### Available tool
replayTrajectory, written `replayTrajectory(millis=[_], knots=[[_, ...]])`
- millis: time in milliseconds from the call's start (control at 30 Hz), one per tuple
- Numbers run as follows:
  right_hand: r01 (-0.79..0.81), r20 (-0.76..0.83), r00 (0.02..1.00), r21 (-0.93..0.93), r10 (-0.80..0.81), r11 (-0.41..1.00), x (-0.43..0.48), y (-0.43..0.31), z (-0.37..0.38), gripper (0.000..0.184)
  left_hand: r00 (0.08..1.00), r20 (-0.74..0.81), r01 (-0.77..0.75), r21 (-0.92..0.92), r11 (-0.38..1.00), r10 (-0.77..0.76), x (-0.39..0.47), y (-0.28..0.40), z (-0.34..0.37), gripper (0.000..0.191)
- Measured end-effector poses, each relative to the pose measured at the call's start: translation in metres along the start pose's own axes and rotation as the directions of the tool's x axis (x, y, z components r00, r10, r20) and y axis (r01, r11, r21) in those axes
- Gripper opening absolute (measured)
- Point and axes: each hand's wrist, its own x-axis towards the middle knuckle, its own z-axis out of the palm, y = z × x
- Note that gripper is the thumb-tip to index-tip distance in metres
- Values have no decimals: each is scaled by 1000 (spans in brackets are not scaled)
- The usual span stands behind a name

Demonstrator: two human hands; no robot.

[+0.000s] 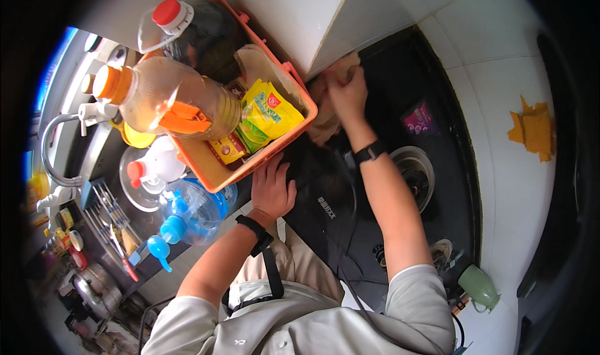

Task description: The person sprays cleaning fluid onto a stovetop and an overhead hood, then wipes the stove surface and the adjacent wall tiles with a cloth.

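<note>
My right hand (348, 92) presses a crumpled light-brown cloth (326, 104) onto the black countertop, beside the corner of a white wall. My left hand (273, 188) lies against the near side of an orange plastic basket (262, 165), its fingertips at the basket's lower edge; whether it grips the basket is hidden. The basket holds a clear plastic jug (176, 95) with an orange cap and handle, a dark-filled jug (201, 36) with a red cap, and a yellow-and-green food packet (269, 111) among other packets.
A gas burner (415, 179) and a purple packet (419, 118) are on the right, with a green mug (479, 287) beyond. Left of me stand a blue pump bottle (192, 214), a white bottle (161, 160), a faucet (49, 144) and a utensil rack (110, 214). A dark cable (352, 214) crosses the counter.
</note>
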Motion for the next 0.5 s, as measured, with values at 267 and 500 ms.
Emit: replayTrajectory(millis=[267, 500], knots=[[-13, -233, 972, 3, 13, 1000, 57, 21, -9, 42, 1000, -13, 7, -20, 1000, -7, 2, 2, -1, 45], [-264, -346, 903, 19, 254, 964, 148, 42, -53, 57, 1000, -14, -6, 5, 1000, 7, 0, 1, 1, 44]])
